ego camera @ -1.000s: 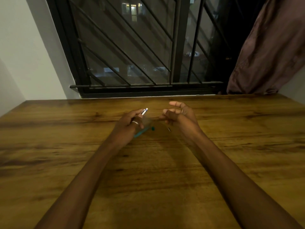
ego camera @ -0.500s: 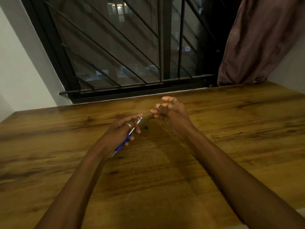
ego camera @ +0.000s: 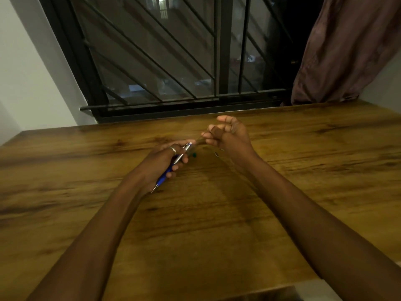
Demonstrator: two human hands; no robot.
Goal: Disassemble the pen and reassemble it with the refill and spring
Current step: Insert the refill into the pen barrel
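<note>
Blue pen barrel (ego camera: 173, 165), tip pointing toward the person, is lying gripped in the left hand (ego camera: 161, 161); beyond its open end, the right hand (ego camera: 225, 135) is pinching what is possibly the refill, apparently aligning it. Small parts (ego camera: 194, 154) are resting on the wooden table (ego camera: 217, 224) beside the barrel.

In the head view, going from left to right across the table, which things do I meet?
Left hand holding the blue pen → small green piece on the table → small metal piece → right hand.
</note>
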